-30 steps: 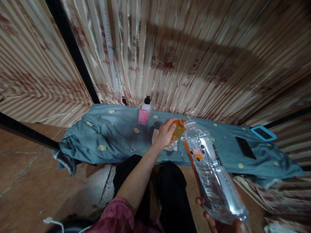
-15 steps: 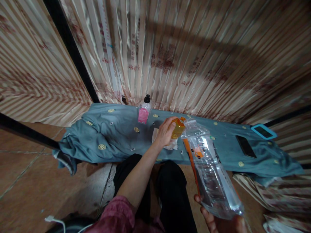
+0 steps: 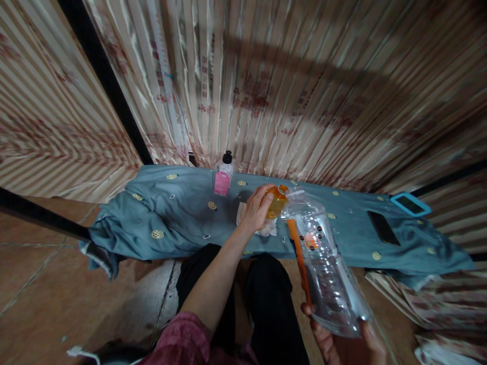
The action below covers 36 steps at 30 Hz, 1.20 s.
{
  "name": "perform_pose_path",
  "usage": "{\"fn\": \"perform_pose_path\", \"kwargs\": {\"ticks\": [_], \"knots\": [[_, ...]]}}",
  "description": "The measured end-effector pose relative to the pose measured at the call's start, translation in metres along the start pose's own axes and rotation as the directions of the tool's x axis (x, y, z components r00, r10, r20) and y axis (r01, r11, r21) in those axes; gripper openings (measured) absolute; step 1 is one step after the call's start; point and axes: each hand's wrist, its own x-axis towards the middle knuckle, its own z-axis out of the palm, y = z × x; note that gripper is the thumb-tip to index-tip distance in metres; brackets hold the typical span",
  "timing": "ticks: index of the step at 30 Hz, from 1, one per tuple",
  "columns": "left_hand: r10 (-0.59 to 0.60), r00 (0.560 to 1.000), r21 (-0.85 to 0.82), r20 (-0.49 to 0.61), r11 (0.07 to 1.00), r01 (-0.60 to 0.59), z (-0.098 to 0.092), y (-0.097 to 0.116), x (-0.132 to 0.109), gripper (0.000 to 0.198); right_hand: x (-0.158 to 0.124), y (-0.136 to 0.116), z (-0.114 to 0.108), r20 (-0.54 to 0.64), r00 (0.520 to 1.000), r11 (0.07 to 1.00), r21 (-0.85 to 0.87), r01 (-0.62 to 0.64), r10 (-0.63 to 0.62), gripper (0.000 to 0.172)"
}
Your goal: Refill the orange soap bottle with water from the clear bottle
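My left hand [image 3: 257, 209] is wrapped around a small amber bottle [image 3: 277, 203] with an orange open neck, held over a crumpled white tissue [image 3: 269, 227]. From below, my right hand [image 3: 342, 344] grips the base of a large clear plastic bottle [image 3: 323, 258] with an orange strip and an orange printed picture on its side. The large bottle is tilted, its mouth right beside the neck of the amber bottle. I cannot tell whether liquid is passing between them. Behind my left hand, a clear bottle with a pink label [image 3: 223, 175] and black cap stands upright.
Everything rests on a bench draped in a teal cloth [image 3: 186, 218]. A dark phone [image 3: 383, 228] and a blue-framed device [image 3: 411, 204] lie at the right. Striped curtains [image 3: 258, 91] hang behind, with a black post [image 3: 110, 81] at the left. A white cable [image 3: 81, 352] shows at lower left.
The large clear bottle has shifted slightly left, its base lifted a little by my right hand. My left hand keeps the amber bottle almost in place. The camera view has moved slightly.
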Motion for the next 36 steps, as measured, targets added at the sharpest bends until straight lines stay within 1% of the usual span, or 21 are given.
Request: {"fn": "perform_pose_path", "kwargs": {"ticks": [4, 7, 11, 15, 18, 23, 30, 36], "knots": [[0.009, 1.000, 0.024, 0.006, 1.000, -0.009, -0.002, 0.005, -0.002, 0.031, 0.007, -0.001, -0.005, 0.049, 0.999, 1.000, 0.014, -0.012, 0.012, 0.042], [0.021, 1.000, 0.055, 0.016, 0.998, -0.022, -0.002, 0.006, -0.002, 0.034, 0.011, 0.000, -0.011, 0.042, 0.999, 1.000, 0.020, -0.011, 0.011, 0.045], [0.040, 0.999, 0.082, 0.008, 0.996, -0.041, -0.002, 0.005, -0.001, 0.044, 0.016, 0.003, -0.018, 0.029, 1.000, 0.998, 0.066, -0.013, 0.011, 0.054], [0.044, 0.998, 0.093, -0.036, 0.995, -0.041, 0.001, 0.005, 0.000, 0.050, 0.018, 0.002, -0.022, 0.025, 1.000, 0.996, 0.094, -0.010, 0.007, 0.065], [0.026, 0.997, 0.097, -0.074, 0.995, -0.019, 0.004, 0.006, 0.001, 0.048, 0.017, 0.000, -0.021, -0.004, 1.000, 0.996, 0.084, -0.014, 0.014, 0.066], [0.016, 0.994, 0.109, -0.110, 0.994, -0.004, 0.006, 0.006, 0.001, 0.043, 0.014, -0.002, -0.018, 0.001, 1.000, 0.998, 0.065, 0.005, -0.005, 0.069], [0.034, 0.997, 0.093, -0.064, 0.995, -0.028, 0.007, 0.003, 0.001, 0.035, 0.014, 0.000, -0.017, -0.014, 1.000, 0.995, 0.101, -0.001, 0.002, 0.069], [0.043, 0.998, 0.072, -0.038, 0.997, -0.040, 0.005, -0.001, 0.000, 0.031, 0.017, -0.002, -0.018, 0.006, 1.000, 0.999, 0.050, 0.021, -0.022, 0.066]]}}
